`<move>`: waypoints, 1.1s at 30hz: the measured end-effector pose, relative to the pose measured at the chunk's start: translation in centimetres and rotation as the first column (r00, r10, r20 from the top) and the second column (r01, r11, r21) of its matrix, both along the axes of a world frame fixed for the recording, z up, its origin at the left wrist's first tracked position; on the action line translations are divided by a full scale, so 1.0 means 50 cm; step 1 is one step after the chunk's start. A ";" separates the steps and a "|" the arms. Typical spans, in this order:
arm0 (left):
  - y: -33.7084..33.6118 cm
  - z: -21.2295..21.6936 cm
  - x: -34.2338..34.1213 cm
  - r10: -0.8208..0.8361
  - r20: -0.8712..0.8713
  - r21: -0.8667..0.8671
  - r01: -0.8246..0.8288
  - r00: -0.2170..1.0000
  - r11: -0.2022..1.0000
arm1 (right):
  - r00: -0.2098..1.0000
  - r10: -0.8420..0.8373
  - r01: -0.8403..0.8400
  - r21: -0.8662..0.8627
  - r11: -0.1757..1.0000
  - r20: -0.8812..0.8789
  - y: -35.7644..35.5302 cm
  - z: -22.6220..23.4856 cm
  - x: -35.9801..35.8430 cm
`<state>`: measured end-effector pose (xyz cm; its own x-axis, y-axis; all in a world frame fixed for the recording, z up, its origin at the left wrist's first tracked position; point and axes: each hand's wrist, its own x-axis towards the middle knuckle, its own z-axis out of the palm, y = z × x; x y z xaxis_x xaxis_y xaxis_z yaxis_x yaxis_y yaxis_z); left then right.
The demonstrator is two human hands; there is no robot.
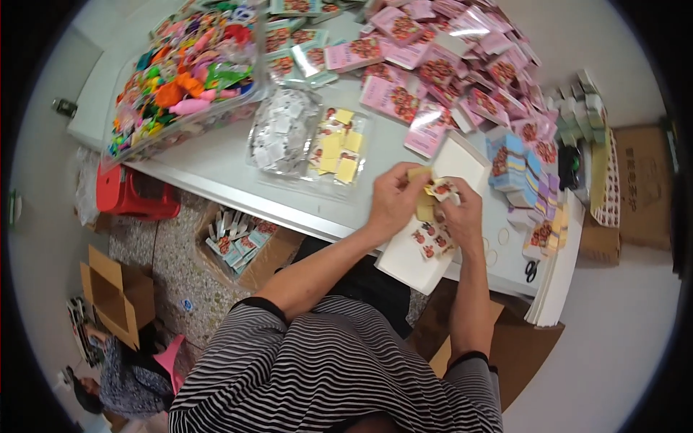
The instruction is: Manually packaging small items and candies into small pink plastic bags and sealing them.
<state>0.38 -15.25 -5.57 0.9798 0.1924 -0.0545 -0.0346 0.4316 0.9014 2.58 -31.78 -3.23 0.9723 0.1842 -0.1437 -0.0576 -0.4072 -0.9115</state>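
Observation:
Over an open white box (404, 264) at the table's front edge, both my hands work close together. My left hand (392, 200) is closed on a small yellow card (419, 173). Beside it, my right hand (463, 213) pinches a small white card with a reddish picture (442, 189). More yellow card (425, 210) shows between the hands. Several little cards with red pictures (429, 241) lie in the box below my fingers. To the left, a clear tray (345, 192) holds white slips (278, 133) in one compartment and yellow and picture cards (331, 153) in the other.
Pink boxes (439, 71) are heaped at the back; blue boxes (508, 160) stand to the right. A clear bin (209, 120) of colourful small toys occupies the left. Rubber bands (503, 237) and black scissors (532, 270) lie at right. Another person (133, 375) sits lower left.

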 end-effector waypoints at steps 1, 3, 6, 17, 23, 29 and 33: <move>0.004 -0.001 0.003 0.024 0.017 -0.009 -0.024 1.000 1.000 | 1.000 0.009 -0.009 0.057 0.998 -0.006 0.012 0.014 -0.003; 0.011 0.006 0.003 -0.002 0.012 -0.034 0.003 1.000 0.999 | 1.000 -0.014 0.014 0.053 0.998 0.003 0.009 0.012 -0.002; 0.027 0.028 0.001 0.058 -0.004 -0.058 -0.059 0.998 0.997 | 0.998 -0.057 0.060 0.086 0.994 -0.037 -0.001 0.019 -0.004; 0.216 0.082 0.013 0.046 0.369 0.929 -0.369 0.928 -0.014 | 0.994 -0.083 0.096 0.214 0.972 -0.067 -0.018 0.017 0.010; 0.134 0.096 0.010 -0.289 0.151 0.825 0.041 0.945 0.564 | 0.997 -0.011 0.036 0.355 0.934 -0.074 -0.016 0.013 0.016; 0.080 0.061 0.053 -0.466 -0.046 0.347 0.451 0.884 0.822 | 0.997 0.053 -0.033 0.328 0.944 -0.052 -0.016 0.024 0.020; 0.061 0.036 0.050 -0.333 -0.013 0.276 0.323 0.943 0.905 | 0.994 0.045 -0.014 0.286 0.958 -0.101 -0.014 0.022 0.025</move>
